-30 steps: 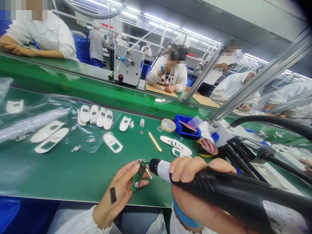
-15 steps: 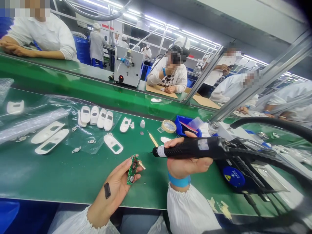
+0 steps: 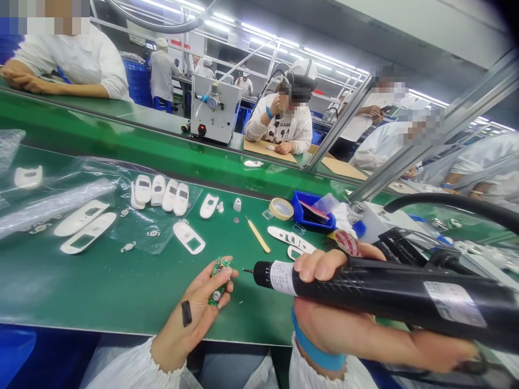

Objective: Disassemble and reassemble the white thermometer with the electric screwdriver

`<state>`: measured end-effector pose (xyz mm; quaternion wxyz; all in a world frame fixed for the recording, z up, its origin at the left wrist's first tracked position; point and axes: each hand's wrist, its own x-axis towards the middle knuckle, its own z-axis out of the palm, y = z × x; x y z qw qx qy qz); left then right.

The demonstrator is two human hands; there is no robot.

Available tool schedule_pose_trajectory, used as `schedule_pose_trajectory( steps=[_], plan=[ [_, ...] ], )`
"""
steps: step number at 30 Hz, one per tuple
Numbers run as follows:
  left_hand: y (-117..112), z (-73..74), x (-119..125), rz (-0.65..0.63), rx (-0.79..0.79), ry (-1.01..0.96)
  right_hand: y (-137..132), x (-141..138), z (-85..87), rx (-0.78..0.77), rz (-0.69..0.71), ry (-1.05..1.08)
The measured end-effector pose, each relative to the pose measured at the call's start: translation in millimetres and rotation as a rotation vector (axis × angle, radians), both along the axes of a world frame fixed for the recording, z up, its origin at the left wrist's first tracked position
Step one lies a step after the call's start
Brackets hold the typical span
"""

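My left hand (image 3: 198,308) is closed on a small green circuit board (image 3: 219,281), its thumb lying across the board's face. A round silver part shows near the board's lower end. In my right hand (image 3: 344,319) is a black electric screwdriver (image 3: 373,289), held level with its thin bit pointing left, a short gap from the board. A blue band circles the right wrist. Beyond the hands lie a yellow-handled pick tool (image 3: 258,235) and a white housing shell (image 3: 189,237) with a rectangular window.
More white shells (image 3: 175,197) lie on clear plastic film at the left. A tape roll (image 3: 281,208) and a blue bin (image 3: 312,209) stand at the back right. A green belt (image 3: 162,148) runs behind the bench; co-workers sit beyond it. A metal post (image 3: 340,121) rises on the right.
My right hand has come closer and lower with the screwdriver, uncovering white shells behind it. My left thumb has moved over the circuit board. A white piece on the belt has shifted left.
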<state>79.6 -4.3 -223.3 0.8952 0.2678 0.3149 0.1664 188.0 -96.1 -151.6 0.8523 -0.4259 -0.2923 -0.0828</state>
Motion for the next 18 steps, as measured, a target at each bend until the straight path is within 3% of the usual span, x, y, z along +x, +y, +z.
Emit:
schedule_pose_trajectory(
  steps=[7,18],
  plan=[
    [-2.8,1.4,3.0,-0.055,-0.035,-0.088,-12.3,-6.1,5.6,0.010,0.082,-0.024],
    [-7.3,-0.3,9.0,-0.075,0.034,-0.045,-19.1,-10.5,1.9,0.015,0.190,0.038]
  ],
)
